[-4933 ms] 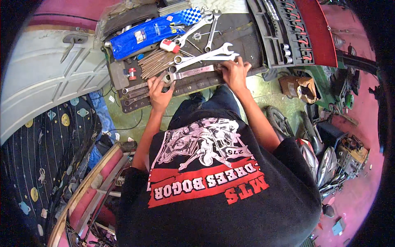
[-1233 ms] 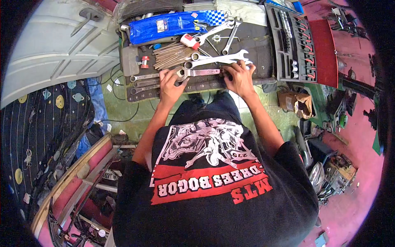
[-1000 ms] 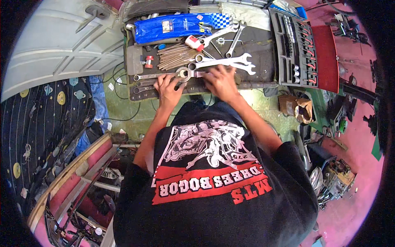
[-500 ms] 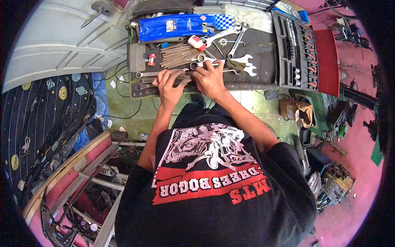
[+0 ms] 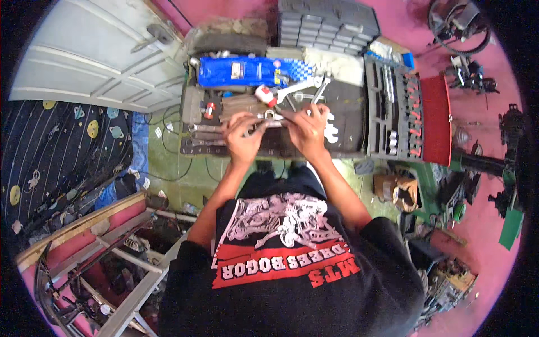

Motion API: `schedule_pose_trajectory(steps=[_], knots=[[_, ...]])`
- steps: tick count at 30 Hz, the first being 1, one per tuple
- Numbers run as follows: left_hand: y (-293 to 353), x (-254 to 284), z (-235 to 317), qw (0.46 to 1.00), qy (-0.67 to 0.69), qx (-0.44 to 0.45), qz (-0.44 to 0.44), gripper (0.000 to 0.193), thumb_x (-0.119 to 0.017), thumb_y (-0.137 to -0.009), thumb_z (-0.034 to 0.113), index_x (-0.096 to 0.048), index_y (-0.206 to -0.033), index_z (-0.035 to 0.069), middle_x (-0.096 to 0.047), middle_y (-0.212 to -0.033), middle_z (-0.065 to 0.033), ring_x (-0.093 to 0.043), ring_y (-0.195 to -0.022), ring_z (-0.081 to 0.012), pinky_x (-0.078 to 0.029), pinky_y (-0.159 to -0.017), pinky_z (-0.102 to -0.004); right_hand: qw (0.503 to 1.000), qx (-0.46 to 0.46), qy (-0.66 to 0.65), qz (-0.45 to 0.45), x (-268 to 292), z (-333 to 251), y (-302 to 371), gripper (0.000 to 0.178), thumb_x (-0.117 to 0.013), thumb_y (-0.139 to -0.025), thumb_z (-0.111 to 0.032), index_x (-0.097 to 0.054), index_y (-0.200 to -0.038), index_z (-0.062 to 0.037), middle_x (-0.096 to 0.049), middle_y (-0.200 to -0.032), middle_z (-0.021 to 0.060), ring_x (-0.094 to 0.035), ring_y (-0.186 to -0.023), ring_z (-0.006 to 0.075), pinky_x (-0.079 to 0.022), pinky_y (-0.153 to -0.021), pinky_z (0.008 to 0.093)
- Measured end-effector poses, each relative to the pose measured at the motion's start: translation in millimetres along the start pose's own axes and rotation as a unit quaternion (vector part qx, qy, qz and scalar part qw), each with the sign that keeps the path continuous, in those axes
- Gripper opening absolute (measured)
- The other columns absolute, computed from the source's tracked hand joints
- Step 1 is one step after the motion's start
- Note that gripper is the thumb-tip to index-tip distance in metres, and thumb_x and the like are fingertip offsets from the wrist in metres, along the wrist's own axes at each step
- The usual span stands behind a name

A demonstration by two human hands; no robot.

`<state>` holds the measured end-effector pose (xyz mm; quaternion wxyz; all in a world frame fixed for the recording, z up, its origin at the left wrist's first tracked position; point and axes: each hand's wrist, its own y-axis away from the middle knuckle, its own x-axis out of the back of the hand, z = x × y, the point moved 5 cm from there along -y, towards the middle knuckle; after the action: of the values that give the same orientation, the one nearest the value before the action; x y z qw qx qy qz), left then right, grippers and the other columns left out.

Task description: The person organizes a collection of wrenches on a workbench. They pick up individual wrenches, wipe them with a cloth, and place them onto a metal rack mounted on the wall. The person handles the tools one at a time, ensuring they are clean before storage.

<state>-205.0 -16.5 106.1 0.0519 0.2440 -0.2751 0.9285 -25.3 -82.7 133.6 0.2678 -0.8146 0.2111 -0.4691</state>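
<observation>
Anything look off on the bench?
The red-and-white bottle lies tipped over, though no spill shows. Two wrenches right of it lie askew at different angles, unlike the roughly parallel wrench row at left.

A cluttered room with a pink wall (image 5: pixel 236 10) at the back. To the left is a white panelled door (image 5: pixel 90 64) with a metal handle (image 5: pixel 161 33); below it hangs dark fabric (image 5: pixel 62 151) printed with planets and stars. A grey cabinet of small drawers (image 5: pixel 325 31) stands at the back. Green tiles (image 5: pixel 178 182) cover the floor, pale light (image 5: pixel 341 167) falling on part of it. At right, a curved pink surface (image 5: pixel 488 224) may be wall or floor.
</observation>
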Motion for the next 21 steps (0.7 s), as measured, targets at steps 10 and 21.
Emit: schedule_pose_trajectory(steps=[10,21], knots=[[-83.3,-7.9,76.4,0.984,0.003,-0.163,0.066,0.024,-0.088,-0.068,0.006,-0.081,-0.092,0.007,-0.075,-0.088,-0.0034,-0.07,-0.104,-0.0232,-0.043,-0.089,-0.0356,0.984,-0.002,-0.064,0.164,46.2,22.5,-65.5,0.027,-0.081,-0.07,0.001,-0.078,-0.096,-0.0084,-0.074,-0.084,0.0022,-0.056,-0.074,0.0219,-0.039,-0.081,0.0366],[-194.2,8.8,151.0,0.943,-0.062,-0.271,0.18,0.026,-0.086,-0.073,0.014,-0.082,-0.099,0.014,-0.072,-0.086,0.0017,-0.068,-0.102,-0.02,-0.034,-0.093,-0.0369,0.955,0.108,-0.002,0.276,96.6,26.6,-187.0,0.033,-0.084,-0.07,-0.005,-0.077,-0.101,-0.0133,-0.076,-0.095,-0.0021,-0.058,-0.085,0.022,-0.038,-0.089,0.0422]])
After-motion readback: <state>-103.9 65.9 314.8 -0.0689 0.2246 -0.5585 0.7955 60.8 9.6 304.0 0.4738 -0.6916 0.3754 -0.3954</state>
